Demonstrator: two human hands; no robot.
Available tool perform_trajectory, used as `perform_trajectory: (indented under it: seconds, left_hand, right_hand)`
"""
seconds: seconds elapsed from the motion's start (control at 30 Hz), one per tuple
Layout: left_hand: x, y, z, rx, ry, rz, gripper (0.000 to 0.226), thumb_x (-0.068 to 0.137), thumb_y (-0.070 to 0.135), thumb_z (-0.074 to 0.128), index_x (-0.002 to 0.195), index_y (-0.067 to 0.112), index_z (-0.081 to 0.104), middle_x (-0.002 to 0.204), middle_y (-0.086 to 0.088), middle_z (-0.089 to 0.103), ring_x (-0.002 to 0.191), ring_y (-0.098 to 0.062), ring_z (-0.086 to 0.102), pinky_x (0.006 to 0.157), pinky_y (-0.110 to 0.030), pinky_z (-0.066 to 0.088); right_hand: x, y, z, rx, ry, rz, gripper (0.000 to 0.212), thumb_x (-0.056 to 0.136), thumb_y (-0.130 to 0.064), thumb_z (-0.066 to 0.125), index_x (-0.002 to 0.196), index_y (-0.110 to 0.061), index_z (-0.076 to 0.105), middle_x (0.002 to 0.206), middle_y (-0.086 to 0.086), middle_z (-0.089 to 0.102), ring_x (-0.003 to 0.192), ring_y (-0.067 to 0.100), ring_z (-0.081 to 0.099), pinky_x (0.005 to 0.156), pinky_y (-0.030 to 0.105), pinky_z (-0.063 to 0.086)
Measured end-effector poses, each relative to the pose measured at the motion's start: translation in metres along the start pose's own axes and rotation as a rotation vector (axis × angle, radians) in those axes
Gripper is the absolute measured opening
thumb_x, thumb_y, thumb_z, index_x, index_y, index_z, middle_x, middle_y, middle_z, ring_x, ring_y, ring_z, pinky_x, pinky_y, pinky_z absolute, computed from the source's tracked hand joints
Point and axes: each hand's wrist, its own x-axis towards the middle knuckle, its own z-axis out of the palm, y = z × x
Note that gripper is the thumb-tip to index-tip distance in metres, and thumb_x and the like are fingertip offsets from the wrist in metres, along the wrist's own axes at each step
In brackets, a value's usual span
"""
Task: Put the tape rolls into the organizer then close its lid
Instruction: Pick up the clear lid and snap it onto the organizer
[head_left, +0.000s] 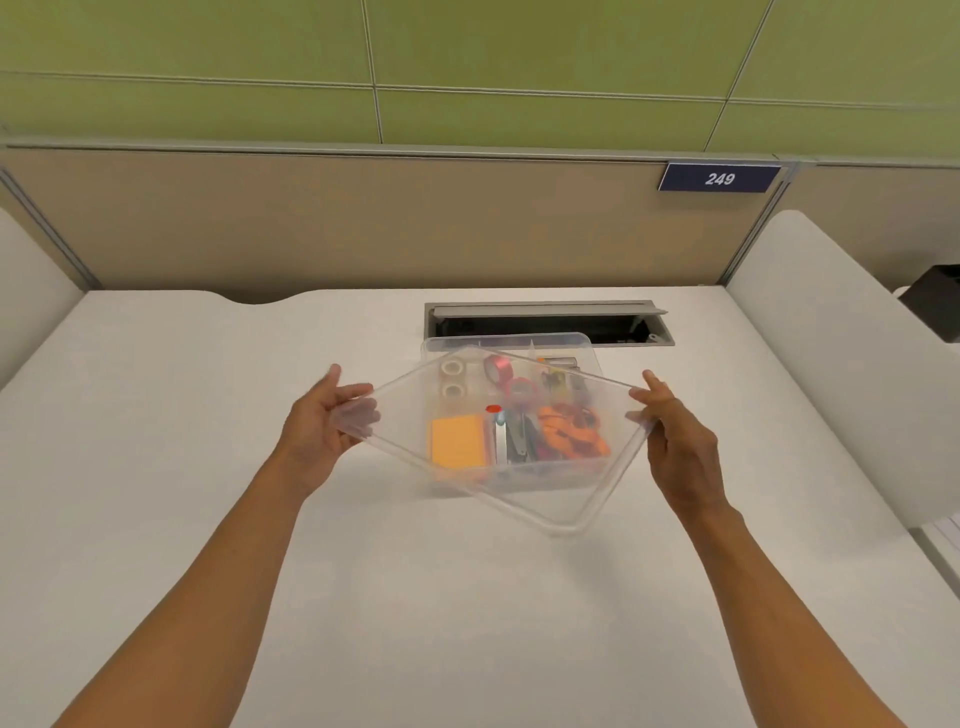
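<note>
Above the clear organizer on the white desk — tape rolls already in its far-left compartment — the left hand and right hand pinch opposite edges of the transparent lid, held tilted and skewed.

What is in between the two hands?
In the head view, the clear lid stretches between the left hand and the right hand, each holding one end. Through it you see the organizer below.

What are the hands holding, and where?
Both hold the clear lid above the organizer: left hand at its left corner, right hand at its right corner.
</note>
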Motion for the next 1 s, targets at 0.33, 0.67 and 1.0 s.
perform_trajectory:
  seconds: [0.33, 0.67, 1.0]
  left_hand:
    - [-0.010, -0.028, -0.015, 0.019, -0.046, 0.075, 0.019, 0.086, 0.006, 0.064, 0.103, 0.004, 0.070, 0.078, -0.010, 0.070, 0.063, -0.016, 0.063, 0.054, -0.020, 0.051]
    - [-0.012, -0.072, 0.020, 0.113, 0.084, 0.127, 0.022, 0.086, 0.003, 0.066, 0.108, 0.005, 0.064, 0.076, -0.010, 0.071, 0.065, -0.020, 0.066, 0.064, -0.028, 0.058]
    - [0.000, -0.096, 0.045, 0.596, 0.256, 0.192, 0.017, 0.091, 0.019, 0.060, 0.109, 0.016, 0.061, 0.085, 0.004, 0.061, 0.083, -0.014, 0.059, 0.078, -0.027, 0.044]
  right_hand:
    - [-0.005, -0.003, 0.010, 0.350, 0.176, 0.632, 0.028, 0.090, -0.022, 0.067, 0.113, -0.022, 0.052, 0.110, 0.008, 0.062, 0.086, 0.017, 0.067, 0.062, 0.023, 0.056]
    - [-0.020, 0.011, 0.024, 0.517, -0.126, 0.908, 0.044, 0.089, -0.041, 0.065, 0.125, -0.018, 0.058, 0.082, 0.002, 0.063, 0.058, 0.018, 0.059, 0.051, 0.032, 0.045]
    - [-0.006, 0.034, 0.058, 0.012, -0.206, 0.738, 0.040, 0.099, -0.021, 0.049, 0.137, -0.010, 0.046, 0.103, 0.008, 0.065, 0.098, 0.029, 0.060, 0.084, 0.037, 0.044]
